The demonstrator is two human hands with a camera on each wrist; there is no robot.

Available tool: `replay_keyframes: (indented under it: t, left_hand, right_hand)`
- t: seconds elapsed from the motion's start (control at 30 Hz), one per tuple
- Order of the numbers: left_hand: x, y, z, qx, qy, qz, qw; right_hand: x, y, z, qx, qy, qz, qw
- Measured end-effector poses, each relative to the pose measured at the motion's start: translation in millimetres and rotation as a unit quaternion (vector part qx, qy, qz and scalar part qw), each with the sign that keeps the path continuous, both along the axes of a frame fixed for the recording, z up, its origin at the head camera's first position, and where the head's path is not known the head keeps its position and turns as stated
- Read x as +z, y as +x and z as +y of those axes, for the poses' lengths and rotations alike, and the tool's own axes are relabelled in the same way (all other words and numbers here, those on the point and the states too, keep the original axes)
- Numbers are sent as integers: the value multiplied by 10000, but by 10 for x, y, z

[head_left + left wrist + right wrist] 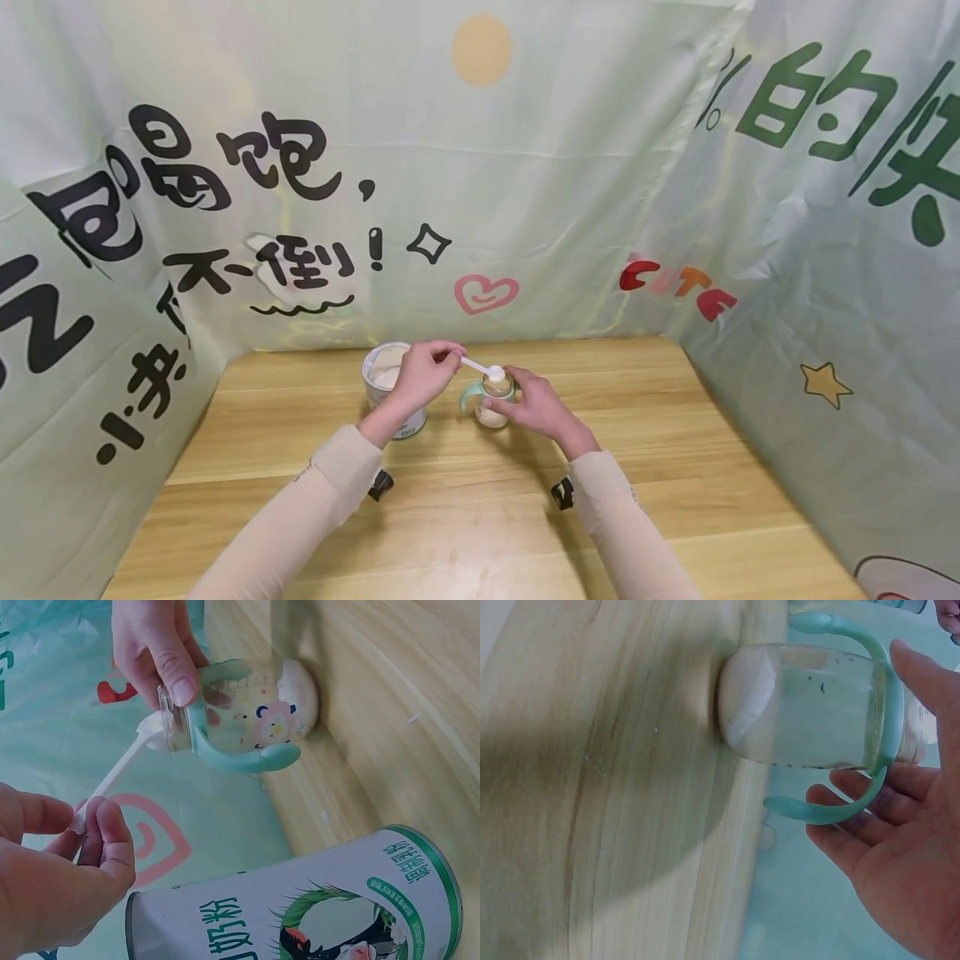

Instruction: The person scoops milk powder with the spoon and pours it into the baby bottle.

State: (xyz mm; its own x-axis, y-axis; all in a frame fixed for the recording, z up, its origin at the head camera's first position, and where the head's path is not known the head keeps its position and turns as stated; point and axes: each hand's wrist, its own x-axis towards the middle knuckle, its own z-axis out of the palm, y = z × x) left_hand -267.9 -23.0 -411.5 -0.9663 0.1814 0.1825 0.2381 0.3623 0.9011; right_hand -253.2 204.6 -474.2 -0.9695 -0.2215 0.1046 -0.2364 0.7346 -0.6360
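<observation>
My left hand (426, 375) pinches the handle of a white scoop (120, 769); its bowl, heaped with pale powder in the head view, sits at the mouth of a clear baby bottle (251, 705). The bottle has mint-green side handles (832, 814) and a cartoon print, and stands upright on the table with white powder piled in its bottom (748, 696). My right hand (538, 404) holds the bottle around its neck, thumb on the near side. Left of it stands an open milk powder can (300, 900), partly behind my left hand and wrist in the head view.
The wooden table (480, 517) is bordered by printed fabric walls (570, 208) at the back and both sides. A few white specks of powder (592, 761) lie on the wood near the bottle. Black wrist devices (380, 485) sit under both sleeves.
</observation>
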Motion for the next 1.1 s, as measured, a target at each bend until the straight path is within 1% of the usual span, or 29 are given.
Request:
replay_keyframes:
  t: [0.27, 0.6, 0.83, 1.1]
  left_hand:
    - [8, 28, -16, -61, -168, 14, 9998]
    - [-2, 39, -26, -181, -343, 246, 9989]
    - [-43, 36, -32, -316, -469, 360, 9977]
    - [-73, 23, -39, -333, -525, 480, 9969]
  right_hand:
    - [-14, -8, -3, -6, 16, 16, 10000]
    - [-11, -6, -1, -3, 36, 43, 10000]
    - [-8, -11, 2, 17, 57, 92, 9999]
    - [7, -6, 1, 14, 68, 69, 10000]
